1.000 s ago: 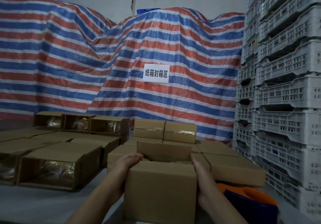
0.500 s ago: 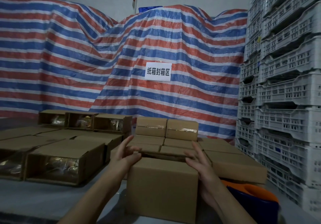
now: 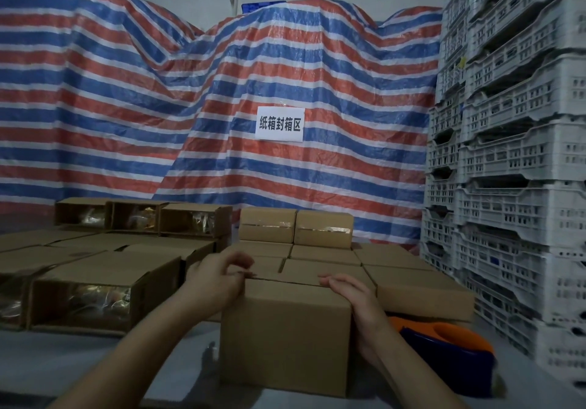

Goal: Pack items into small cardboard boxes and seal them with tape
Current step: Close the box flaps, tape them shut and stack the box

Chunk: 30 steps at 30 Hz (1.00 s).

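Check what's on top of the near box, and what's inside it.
On the near box, both hands rest at the top edge: left hand at the left corner, right hand at the right. The flaps look folded shut, no tape visible. The contents are hidden.

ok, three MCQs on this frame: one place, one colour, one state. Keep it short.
1. Where is the tape dispenser?
A. right of the near box
B. on the crates
C. left of the near box

2. What colour is the sign on the tarp?
A. yellow
B. white
C. green

3. The near box's top flaps are:
A. upright
B. torn off
C. folded down

Answers: 1 A, it sits by the right hand. 2 B, white with dark print. 3 C, the top lies flat under the left hand and the right hand.
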Tool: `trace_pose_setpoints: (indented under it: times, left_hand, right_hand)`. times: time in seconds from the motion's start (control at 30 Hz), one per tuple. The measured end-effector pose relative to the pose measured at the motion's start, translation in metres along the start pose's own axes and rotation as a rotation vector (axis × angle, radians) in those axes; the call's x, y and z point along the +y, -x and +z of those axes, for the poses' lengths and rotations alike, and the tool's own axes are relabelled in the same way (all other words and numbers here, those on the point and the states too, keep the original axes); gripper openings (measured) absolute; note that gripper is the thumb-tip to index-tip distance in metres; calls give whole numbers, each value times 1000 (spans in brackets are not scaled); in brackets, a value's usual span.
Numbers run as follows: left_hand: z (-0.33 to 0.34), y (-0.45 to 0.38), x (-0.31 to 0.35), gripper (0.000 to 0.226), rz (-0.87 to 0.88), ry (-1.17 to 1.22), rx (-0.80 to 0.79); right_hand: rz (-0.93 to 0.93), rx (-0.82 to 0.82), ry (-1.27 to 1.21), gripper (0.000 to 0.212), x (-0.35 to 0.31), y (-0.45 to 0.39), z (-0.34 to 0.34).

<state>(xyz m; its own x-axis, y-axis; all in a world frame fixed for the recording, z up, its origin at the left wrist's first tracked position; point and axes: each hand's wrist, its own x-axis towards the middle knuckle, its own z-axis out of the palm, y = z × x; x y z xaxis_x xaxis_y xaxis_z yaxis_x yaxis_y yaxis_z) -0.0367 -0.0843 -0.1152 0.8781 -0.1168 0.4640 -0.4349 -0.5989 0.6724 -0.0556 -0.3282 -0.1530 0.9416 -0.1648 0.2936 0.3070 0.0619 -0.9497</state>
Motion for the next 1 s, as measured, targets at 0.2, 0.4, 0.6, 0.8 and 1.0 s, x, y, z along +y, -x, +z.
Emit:
trace_pose_setpoints:
  times: [0.2,0.4,0.6,0.8,1.0]
  left_hand:
    - [35,9,37,63,321,-503,-230]
    - [38,15,40,62,366,-627,-234]
    - [34,18,41,61,345,-576,-269]
    - [35,18,43,61,322,-572,-260]
    - [35,20,43,68,287,-559,-261]
  right_hand:
    - [3,-27,8,29,-4,5,3]
    - [-30,-52,213,15,-9,5,-2]
    - [-357,175,1080,15,-26,15,-65]
    - [-168,366,1616,54,5,44,-122]
    - [-295,521,1735,70,11,50,-133]
